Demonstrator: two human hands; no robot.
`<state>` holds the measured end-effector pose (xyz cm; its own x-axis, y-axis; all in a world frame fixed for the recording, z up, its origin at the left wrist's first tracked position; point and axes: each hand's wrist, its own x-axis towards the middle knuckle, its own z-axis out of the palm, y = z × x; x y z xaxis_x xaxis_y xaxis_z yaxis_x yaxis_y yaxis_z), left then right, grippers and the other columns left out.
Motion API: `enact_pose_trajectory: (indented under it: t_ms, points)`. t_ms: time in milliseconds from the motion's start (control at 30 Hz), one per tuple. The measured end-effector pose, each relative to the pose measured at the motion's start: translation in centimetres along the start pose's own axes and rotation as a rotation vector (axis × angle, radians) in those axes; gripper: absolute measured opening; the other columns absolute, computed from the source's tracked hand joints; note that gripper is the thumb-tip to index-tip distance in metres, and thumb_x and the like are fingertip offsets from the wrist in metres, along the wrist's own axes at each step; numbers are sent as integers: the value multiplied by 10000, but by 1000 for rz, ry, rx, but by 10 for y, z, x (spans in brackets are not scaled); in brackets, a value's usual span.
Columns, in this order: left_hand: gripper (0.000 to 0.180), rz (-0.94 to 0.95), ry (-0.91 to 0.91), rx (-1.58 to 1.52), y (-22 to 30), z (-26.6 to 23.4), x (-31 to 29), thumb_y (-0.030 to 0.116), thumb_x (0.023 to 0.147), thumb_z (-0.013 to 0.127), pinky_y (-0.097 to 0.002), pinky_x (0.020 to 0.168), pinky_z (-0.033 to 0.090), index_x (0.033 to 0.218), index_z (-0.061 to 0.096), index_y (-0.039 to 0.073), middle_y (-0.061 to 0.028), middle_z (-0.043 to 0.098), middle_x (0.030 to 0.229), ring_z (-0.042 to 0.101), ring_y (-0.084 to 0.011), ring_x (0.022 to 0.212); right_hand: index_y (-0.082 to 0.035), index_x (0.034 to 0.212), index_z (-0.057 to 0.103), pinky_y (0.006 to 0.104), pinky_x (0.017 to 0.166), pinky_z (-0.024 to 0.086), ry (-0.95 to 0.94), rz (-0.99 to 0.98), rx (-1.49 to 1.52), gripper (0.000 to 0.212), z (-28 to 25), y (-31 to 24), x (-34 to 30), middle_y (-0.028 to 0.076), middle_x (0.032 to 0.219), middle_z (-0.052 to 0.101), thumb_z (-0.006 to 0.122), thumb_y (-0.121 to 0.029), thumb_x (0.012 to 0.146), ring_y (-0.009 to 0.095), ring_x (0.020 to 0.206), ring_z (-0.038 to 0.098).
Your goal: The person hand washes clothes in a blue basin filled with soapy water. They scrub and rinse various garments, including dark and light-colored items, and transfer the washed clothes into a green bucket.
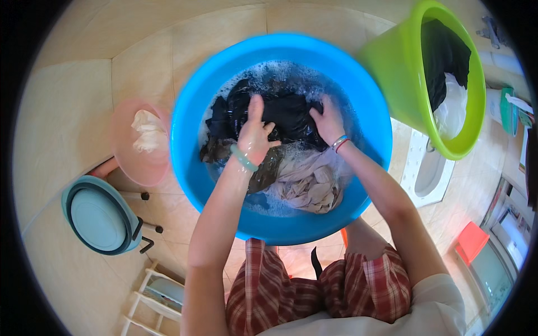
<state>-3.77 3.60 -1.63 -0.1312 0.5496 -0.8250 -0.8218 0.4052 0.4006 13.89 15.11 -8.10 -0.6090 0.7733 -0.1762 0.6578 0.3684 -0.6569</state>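
A large blue basin [193, 185] holds sudsy water and wet clothes. Black cloth [286, 115] fills its far half, and a beige cloth [308, 185] lies bunched nearer me, partly under water. My left hand [256, 133], wet and wearing a green bangle, is over the near left edge of the black cloth with its fingers apart and nothing in them. At the right side of the same cloth, my right hand [328, 123] pinches its edge between thumb and fingers; the fingertips are partly hidden.
A green bucket [386, 61] with dark and white cloth leans at the far right. At left are a pink basin [134, 168] with pale cloth and a folded blue-grey basin [98, 218]. A white rack [137, 305], a squat toilet [428, 171] and an orange-red stool [472, 242] stand around.
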Motion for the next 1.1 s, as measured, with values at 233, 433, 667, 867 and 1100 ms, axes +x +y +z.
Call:
enact_pose_trajectory:
  t_ms: [233, 433, 667, 867, 1100]
  points:
    - [511, 30, -56, 41, 15, 3, 13, 478, 896, 625, -354, 984, 450, 1242, 595, 104, -81, 600, 1205, 567, -210, 1104, -67, 1019, 615, 291, 901, 408, -296, -169, 776, 158, -51, -135, -36, 49, 959, 527, 666, -130, 883, 173, 968, 538]
    - [503, 148, -58, -532, -38, 10, 28, 506, 918, 593, -400, 942, 497, 1189, 633, 84, -103, 669, 1163, 650, -260, 1029, -3, 1150, 579, 343, 920, 465, -100, 454, 1201, 323, -80, -94, -21, 130, 1109, 603, 668, -158, 881, 197, 1079, 578]
    - [406, 339, -43, -705, -113, -6, 65, 474, 948, 535, -388, 764, 529, 1128, 640, 126, -77, 665, 1005, 634, -195, 831, -99, 918, 630, 394, 651, 539, -111, -424, 38, 177, -8, -125, -59, 82, 980, 574, 690, -238, 827, 268, 875, 613]
    - [433, 220, 297, -660, -99, 21, 54, 367, 966, 533, -364, 806, 531, 1174, 607, -5, -92, 641, 1118, 637, -207, 997, -89, 785, 608, 449, 535, 530, 4, -347, -316, 165, 53, -57, 38, 100, 773, 601, 574, -216, 885, 332, 627, 634]
    - [400, 240, 20, -737, -102, -21, 71, 367, 997, 444, -380, 939, 465, 1216, 598, 70, -87, 634, 1185, 589, -236, 1069, -81, 867, 549, 424, 587, 566, -55, -382, -405, 154, 47, -103, 4, 103, 947, 525, 602, -225, 867, 307, 840, 614]
